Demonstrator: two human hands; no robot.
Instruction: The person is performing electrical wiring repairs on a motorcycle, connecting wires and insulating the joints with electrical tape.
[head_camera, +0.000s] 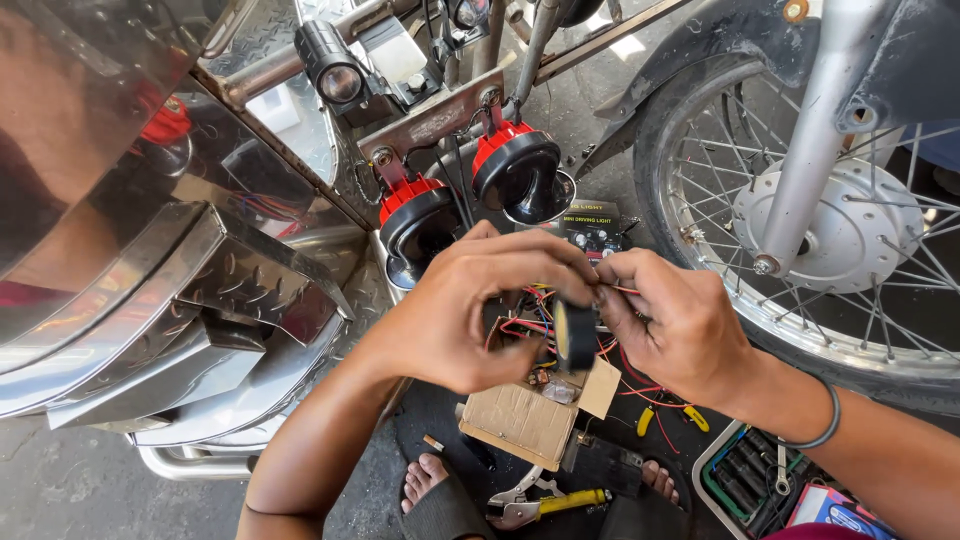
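A: Item one, the grips. What do they hold?

B: Left hand (455, 315), centre of the frame: fingers curled together, clamped on a roll of black tape (575, 336), which stands on edge between the two hands. Right hand (672, 322), just right of centre: thumb and fingertips pinched shut on thin red wires (612, 290) at the top of the roll. The two hands are touching or nearly so above the tape.

A: Item two, directly behind the hands?

B: A tangle of coloured wires (530, 322), red, black, blue and yellow, partly hidden by the fingers. Below it, a small cardboard box (520, 420) with its flap open.

A: Item three, the wrist?

B: A grey band (828, 425) on the right wrist, lower right of the frame.

A: Item four, above the hands?

B: Two round horns with red backs, left horn (418, 222) and right horn (516, 168), both bolted to a metal bracket (440, 115) in the upper centre. A small black spotlight (330, 65) sits upper left of them. A black printed box (592, 230) lies just behind the right hand.

A: Item five, the surroundings?

B: Spoked wheel (800, 230) with mudguard, upper right. Polished metal panels (150, 290) fill the left side. At the bottom, on the floor: pliers with yellow handles (545, 503), two sandalled feet (430, 480), and a tray of tools (745, 480) at lower right.
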